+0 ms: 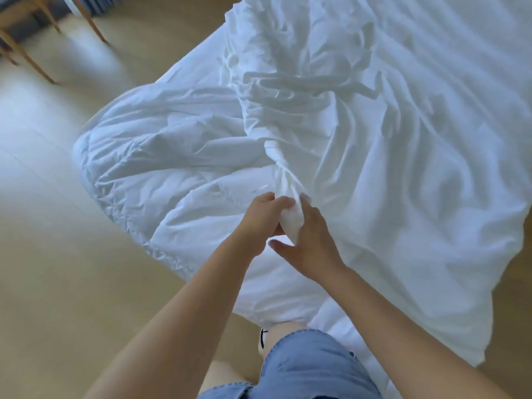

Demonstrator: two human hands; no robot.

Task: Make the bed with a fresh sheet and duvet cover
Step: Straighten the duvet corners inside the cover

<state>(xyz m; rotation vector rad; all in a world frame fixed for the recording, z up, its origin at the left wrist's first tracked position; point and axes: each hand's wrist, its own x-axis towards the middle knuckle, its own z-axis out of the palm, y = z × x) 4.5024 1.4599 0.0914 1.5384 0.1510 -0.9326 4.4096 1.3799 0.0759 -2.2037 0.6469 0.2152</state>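
**Both hands on bunched cover corner at bed's near edge**

Bed (449,47): white, sheet ridged and not smoothed, runs away up-right. Floor (66,269) pale wood, left of and below the bed.

Duvet (161,168): quilted, bluish-white, slumps off the bed's near-left side and bulges down toward the floor. Long axis looks to run from the bed out to the left.

Duvet cover (374,168): brighter white, thin, heavily creased. It lies over the bed's near half and its lower edge hangs off the near-right corner.

Wooden chair legs (37,56) are well apart, beyond the bed's left side. Denim shorts (305,367) are at the bed's near edge.

Bunched corner (285,182): cover fabric twisted into a rope that points from the hands up toward the bed's middle.

Left hand (266,216): fingers (283,203) curled round the rope's end, gripping it. Right hand (312,240): touches the same bunch from the right with the thumb splayed clear. Its fingers are hidden behind the fabric, so cannot tell if it grips.

Handling, judged:
- Cover is light, limp and slightly slick; it slides if held loosely.
- Duvet is soft, bulky and heavier, and would drag.
- Best hold is at corners and seams with a full pinch, not mid-panel.
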